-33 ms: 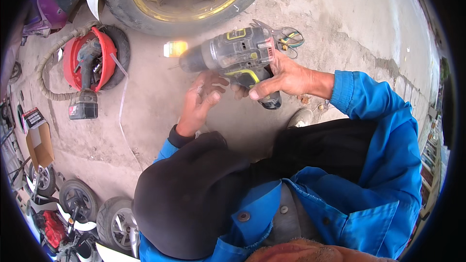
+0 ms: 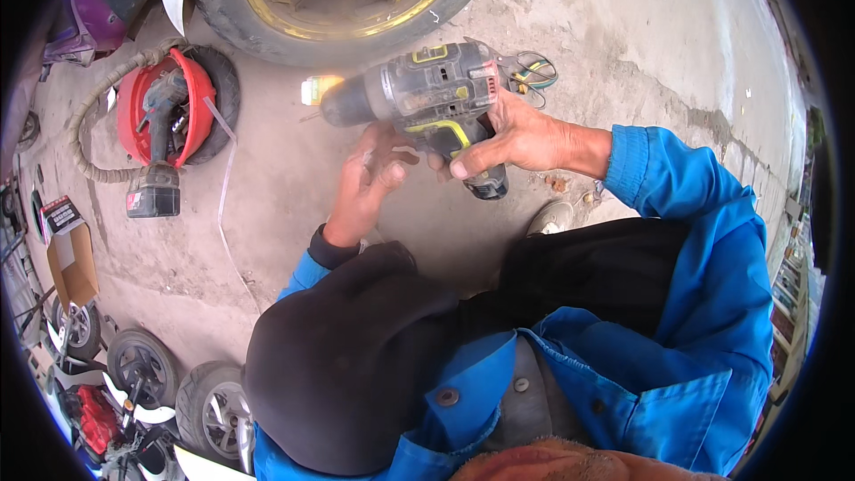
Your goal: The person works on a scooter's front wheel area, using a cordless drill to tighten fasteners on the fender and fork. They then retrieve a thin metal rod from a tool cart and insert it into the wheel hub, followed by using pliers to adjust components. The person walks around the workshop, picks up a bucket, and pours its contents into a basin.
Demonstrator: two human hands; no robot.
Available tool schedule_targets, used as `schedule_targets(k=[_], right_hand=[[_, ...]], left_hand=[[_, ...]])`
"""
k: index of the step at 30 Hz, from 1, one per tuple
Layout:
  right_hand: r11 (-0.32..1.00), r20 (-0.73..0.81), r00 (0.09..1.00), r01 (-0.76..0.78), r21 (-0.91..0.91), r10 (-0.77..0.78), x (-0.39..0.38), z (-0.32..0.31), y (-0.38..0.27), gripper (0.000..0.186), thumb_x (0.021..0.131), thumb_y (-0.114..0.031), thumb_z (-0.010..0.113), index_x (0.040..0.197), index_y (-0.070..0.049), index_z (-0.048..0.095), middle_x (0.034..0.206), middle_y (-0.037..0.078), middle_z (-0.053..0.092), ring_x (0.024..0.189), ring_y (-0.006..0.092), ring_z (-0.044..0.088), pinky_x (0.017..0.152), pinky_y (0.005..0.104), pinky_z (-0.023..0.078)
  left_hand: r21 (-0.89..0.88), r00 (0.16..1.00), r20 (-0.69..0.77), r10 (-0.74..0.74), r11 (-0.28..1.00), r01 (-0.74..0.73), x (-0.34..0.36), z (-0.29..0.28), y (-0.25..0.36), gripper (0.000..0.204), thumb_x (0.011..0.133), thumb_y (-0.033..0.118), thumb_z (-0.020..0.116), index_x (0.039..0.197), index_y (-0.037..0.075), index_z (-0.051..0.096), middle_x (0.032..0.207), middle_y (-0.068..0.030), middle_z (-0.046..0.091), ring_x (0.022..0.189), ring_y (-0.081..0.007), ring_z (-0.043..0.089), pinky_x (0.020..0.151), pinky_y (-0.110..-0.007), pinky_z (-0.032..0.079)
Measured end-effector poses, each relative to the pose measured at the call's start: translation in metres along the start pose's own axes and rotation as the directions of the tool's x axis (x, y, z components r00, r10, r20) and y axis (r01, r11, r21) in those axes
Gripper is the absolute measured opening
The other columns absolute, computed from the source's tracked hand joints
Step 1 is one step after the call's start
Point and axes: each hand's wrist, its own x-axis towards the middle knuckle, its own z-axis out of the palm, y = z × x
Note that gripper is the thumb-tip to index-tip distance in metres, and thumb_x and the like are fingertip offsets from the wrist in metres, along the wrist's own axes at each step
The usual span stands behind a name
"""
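My right hand is closed round the grip of a dusty black and yellow-green cordless drill. The drill lies on its side in the air, its chuck toward the left and a thin bit at the tip. Just beneath its front end is my left hand, fingers loosely bent and the thumb apart from them. Some of those fingertips are partly hidden by the drill, so whether they touch it is unclear. Behind the drill on the floor are pliers with green and yellow handles, and a small yellow and white box.
A tyre on a yellow wheel stands at the far side. To the left, a red bowl-like container holds another cordless power tool, beside a small tyre. An open cardboard box and several wheels are at lower left.
The drill and my right hand have shifted slightly left. My left hand has hardly moved.
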Motion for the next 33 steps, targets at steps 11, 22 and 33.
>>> schedule_targets(k=[11,22,33], right_hand=[[0.972,-0.254,0.967,-0.064,-0.224,0.005,0.036,0.024,0.018,0.034,0.087,-0.025,0.084,0.103,0.002,0.073,0.082,0.007,0.072,0.069,0.0125,0.066,0.061,0.0314,0.053],[0.897,-0.232,0.903,0.268,-0.352,-0.361,0.043,0.048,0.007,0.05,0.086,-0.018,0.085,0.131,-0.004,0.067,0.119,0.01,0.074,0.106,0.0169,0.069,0.092,0.0346,0.057],[0.575,0.043,0.948,0.228,-0.786,-0.316,0.051,0.037,-0.004,0.055,0.087,-0.023,0.084,0.134,-0.005,0.061,0.11,0.016,0.076,0.1,0.0359,0.074,0.086,0.0412,0.059]], left_hand=[[-0.314,0.996,-0.067,0.066,0.946,-0.084,0.033,0.023,0.031,0.049,0.106,0.031,0.068,0.138,-0.004,0.053,0.124,-0.0148,0.066,0.097,-0.0235,0.069,0.07,-0.039,0.058],[-0.335,0.967,-0.031,0.253,0.909,-0.248,0.03,0.005,0.04,0.065,0.101,0.026,0.076,0.152,-0.001,0.047,0.141,-0.0108,0.062,0.13,-0.022,0.06,0.11,-0.04,0.049],[-0.098,0.959,-0.015,0.281,0.955,-0.282,0.019,0.002,0.064,0.085,0.09,0.024,0.087,0.158,0.001,0.042,0.158,-0.0145,0.053,0.141,-0.0245,0.054,0.119,-0.041,0.043]])
